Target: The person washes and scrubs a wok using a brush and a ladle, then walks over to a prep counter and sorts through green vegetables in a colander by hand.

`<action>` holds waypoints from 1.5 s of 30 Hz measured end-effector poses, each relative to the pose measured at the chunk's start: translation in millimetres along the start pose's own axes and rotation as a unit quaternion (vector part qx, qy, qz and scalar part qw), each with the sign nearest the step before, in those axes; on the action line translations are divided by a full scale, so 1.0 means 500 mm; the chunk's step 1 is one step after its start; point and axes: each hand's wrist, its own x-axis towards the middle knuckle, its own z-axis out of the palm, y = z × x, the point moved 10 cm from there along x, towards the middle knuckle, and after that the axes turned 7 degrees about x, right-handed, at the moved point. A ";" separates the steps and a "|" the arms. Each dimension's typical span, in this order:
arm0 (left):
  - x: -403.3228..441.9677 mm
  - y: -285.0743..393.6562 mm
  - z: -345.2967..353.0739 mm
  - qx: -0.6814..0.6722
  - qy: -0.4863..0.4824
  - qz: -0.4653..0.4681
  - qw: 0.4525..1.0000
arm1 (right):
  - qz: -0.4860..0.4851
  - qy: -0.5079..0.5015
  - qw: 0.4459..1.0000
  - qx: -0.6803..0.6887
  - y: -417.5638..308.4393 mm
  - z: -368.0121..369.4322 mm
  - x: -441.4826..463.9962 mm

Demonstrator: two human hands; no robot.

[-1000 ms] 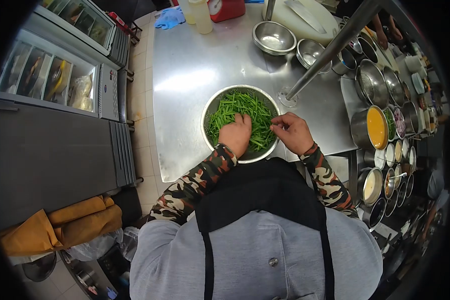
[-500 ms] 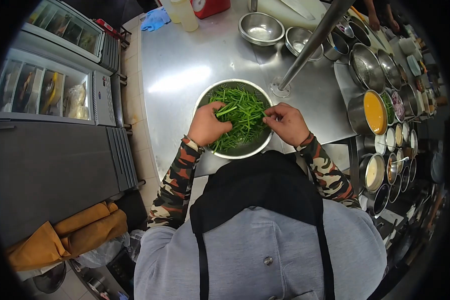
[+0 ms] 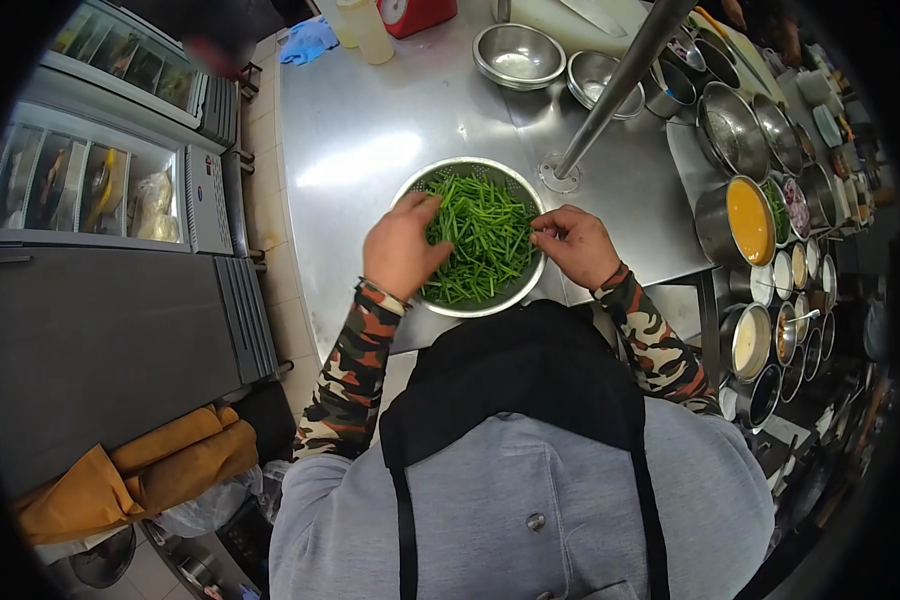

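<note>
A round metal colander [image 3: 407,192] on the steel worktop holds a heap of cut green stems [image 3: 482,240], which look like garlic chives. My left hand [image 3: 402,245] is at the colander's left side, thumb and fingers apart, fingertips at the edge of the greens and nothing visible in its grasp. On the opposite side, my right hand [image 3: 578,248] reaches over the rim with thumb and fingertips pinched together beside the stems. Whatever may be between those fingertips is too small to tell.
Steel bowls [image 3: 519,57] sit farther back on the worktop [image 3: 340,240], near an upright metal pole [image 3: 610,95]. At right stand a pot of orange sauce [image 3: 750,222] and several small containers. Glass-doored fridges [image 3: 90,185] line the left. A co-worker's hand [image 3: 732,14] shows top right.
My left hand has drawn left and opened, releasing the stems it gathered. My right hand has barely moved. At the upper left, a blurred dark shape now covers part of the fridge.
</note>
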 end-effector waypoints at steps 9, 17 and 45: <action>0.000 0.101 0.149 0.196 0.001 0.077 0.978 | -0.017 0.005 1.000 0.019 -0.018 -0.002 -0.007; 0.022 0.029 0.073 -0.046 -0.013 0.022 0.999 | 0.014 0.012 1.000 -0.003 -0.001 -0.020 -0.015; -0.030 0.064 0.064 0.140 0.047 -0.023 0.989 | 0.013 -0.007 1.000 -0.003 0.007 -0.008 -0.005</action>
